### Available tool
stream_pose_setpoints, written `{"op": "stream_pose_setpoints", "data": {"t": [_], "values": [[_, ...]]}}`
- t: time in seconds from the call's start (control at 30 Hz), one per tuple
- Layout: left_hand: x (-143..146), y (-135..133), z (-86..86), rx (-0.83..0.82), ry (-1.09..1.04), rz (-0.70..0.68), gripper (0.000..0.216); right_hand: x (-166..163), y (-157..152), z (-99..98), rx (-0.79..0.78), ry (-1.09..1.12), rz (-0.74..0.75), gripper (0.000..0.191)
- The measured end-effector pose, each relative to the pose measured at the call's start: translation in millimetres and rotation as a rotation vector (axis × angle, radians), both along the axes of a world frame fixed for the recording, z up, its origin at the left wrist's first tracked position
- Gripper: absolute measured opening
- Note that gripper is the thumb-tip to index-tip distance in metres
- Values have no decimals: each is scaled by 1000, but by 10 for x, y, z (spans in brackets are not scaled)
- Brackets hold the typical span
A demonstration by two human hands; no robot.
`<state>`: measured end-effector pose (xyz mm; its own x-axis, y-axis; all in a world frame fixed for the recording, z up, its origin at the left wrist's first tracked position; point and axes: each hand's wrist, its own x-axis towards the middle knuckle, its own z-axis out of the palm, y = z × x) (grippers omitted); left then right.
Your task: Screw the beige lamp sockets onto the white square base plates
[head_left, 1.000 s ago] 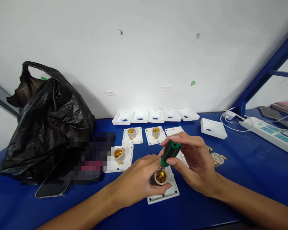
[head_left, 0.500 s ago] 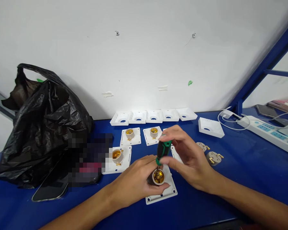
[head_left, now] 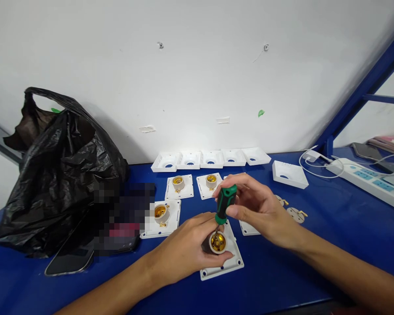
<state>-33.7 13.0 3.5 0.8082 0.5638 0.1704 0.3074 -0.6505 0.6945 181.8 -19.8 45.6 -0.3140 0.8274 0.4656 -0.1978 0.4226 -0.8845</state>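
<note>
My left hand (head_left: 198, 247) is closed around a lamp socket (head_left: 217, 243) with a brass-coloured inside, holding it against a white square base plate (head_left: 225, 267). In my right hand (head_left: 254, 208) is a green and black screwdriver (head_left: 226, 203), gripped between thumb and fingers. Its shaft reaches down into the socket; the tip and any screw there are too small to make out. Another base plate (head_left: 249, 228) lies partly hidden behind my right hand. Just right of that hand sits a loose socket part (head_left: 295, 214) with brass tabs.
Plates with sockets mounted (head_left: 178, 186) lie behind my hands. White square covers (head_left: 211, 160) line the wall, with a single cover (head_left: 289, 174) further right. A black plastic bag (head_left: 65, 175) and a phone (head_left: 70, 256) are at left, a power strip (head_left: 371, 177) at right.
My right hand has shifted its fingers on the screwdriver, and the handle has tilted slightly and moved a little to the right. My left hand keeps its hold on the socket.
</note>
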Motion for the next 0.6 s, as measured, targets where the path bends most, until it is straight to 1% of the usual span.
{"op": "stream_pose_setpoints", "data": {"t": [0.1, 0.13, 0.23, 0.33, 0.4, 0.6], "values": [[1, -2, 7, -2, -6, -10, 26, 6, -10, 0, -20, -18, 92, 38], [3, 0, 13, -1, -8, -17, 26, 6, -13, 1, -6, -12, 94, 39], [11, 10, 31, -5, -11, -27, 27, 5, -22, 6, 20, -12, 42, 38], [17, 15, 41, 0, -17, -33, 30, 11, -38, 13, -4, -54, 25, 41], [16, 8, 41, 13, -19, -30, 31, 12, -55, 12, 5, -70, -26, 41], [1, -14, 37, 15, 12, -19, 24, -34, -100, -29, 97, -163, -152, 40]]}}
